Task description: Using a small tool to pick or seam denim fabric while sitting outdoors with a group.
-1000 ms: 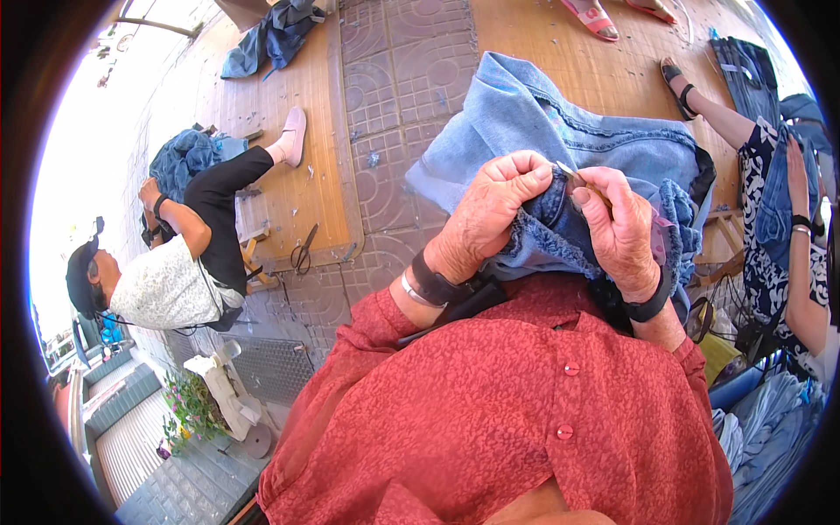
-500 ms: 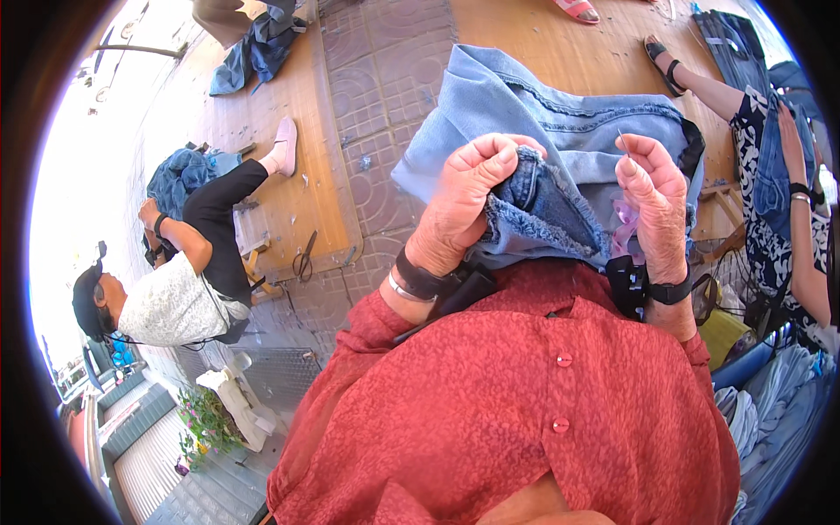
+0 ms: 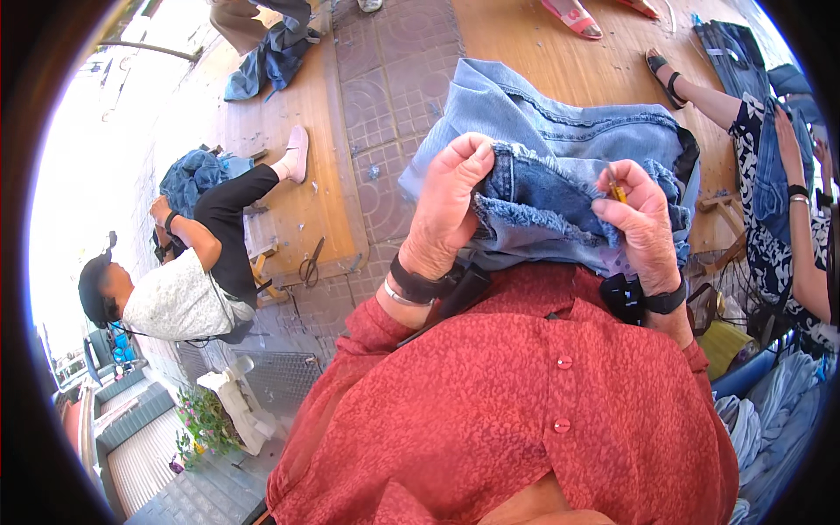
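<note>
A light-blue denim garment (image 3: 573,136) with frayed edges lies across my lap, its darker inner side turned up in front of me. My left hand (image 3: 448,188) is closed on the frayed edge at the left, thumb and fingers pinching the cloth. At the right edge of the same opening, my right hand (image 3: 646,214) is closed around a small yellow-handled tool (image 3: 618,192) with a thin metal tip. That tip points up beside the fraying, and I cannot tell whether it touches the cloth. Pale purple material (image 3: 615,260) shows below my right hand.
To the left a seated person (image 3: 184,289) handles blue denim, with black scissors (image 3: 311,262) on the board nearby. Another person (image 3: 792,219) sits close on my right, denim on the lap. A denim pile (image 3: 774,429) lies lower right. Potted flowers (image 3: 206,420) stand lower left.
My right hand has come down and slightly left to the frayed edge, and its yellow handle now shows. My left hand has shifted a little left, spreading the denim wider between the hands.
</note>
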The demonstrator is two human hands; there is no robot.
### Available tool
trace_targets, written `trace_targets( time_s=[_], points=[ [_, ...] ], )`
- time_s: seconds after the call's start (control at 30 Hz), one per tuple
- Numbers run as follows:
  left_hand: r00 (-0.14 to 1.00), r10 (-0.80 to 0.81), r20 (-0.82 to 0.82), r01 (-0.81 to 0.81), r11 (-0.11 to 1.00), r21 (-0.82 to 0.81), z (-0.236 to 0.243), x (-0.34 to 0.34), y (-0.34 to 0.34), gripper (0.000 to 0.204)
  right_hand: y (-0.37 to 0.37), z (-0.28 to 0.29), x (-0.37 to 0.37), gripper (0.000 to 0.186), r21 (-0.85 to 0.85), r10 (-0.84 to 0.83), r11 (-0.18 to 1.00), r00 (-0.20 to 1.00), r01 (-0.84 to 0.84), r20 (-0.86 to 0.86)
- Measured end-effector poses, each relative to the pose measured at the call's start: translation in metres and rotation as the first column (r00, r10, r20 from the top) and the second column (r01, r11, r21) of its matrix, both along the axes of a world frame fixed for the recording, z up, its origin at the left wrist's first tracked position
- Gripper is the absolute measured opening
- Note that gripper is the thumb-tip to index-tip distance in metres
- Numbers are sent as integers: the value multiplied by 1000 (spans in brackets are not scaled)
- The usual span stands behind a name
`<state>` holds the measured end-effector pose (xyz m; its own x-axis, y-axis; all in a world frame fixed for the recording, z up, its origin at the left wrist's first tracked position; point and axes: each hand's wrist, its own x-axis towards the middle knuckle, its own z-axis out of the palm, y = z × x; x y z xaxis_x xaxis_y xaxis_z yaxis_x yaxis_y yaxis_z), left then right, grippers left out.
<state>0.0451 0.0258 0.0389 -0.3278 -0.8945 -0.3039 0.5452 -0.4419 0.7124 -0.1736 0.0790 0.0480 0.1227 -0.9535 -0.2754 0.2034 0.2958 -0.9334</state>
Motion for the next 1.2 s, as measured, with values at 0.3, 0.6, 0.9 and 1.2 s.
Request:
trace_targets(
  time_s=[0.3,0.6,0.9,1.2],
  points=[
    [999,25,39,-25,1000,-9,6,4,0,7,-2,0,-2,23,-65,-133,989,990,136,53],
    [941,-181,287,249,943,-222,13,9,-3,14,1,5,-3,25,-132,-102,986,995,101,2],
    [760,127,637,228,866,-445,19,15,3,18,7,-3,6,25,-182,-1,983,982,35,187],
    [623,157,767,449,730,-514,42,27,2,15,4,-1,7,22,-254,44,967,991,-11,125]
  ],
)
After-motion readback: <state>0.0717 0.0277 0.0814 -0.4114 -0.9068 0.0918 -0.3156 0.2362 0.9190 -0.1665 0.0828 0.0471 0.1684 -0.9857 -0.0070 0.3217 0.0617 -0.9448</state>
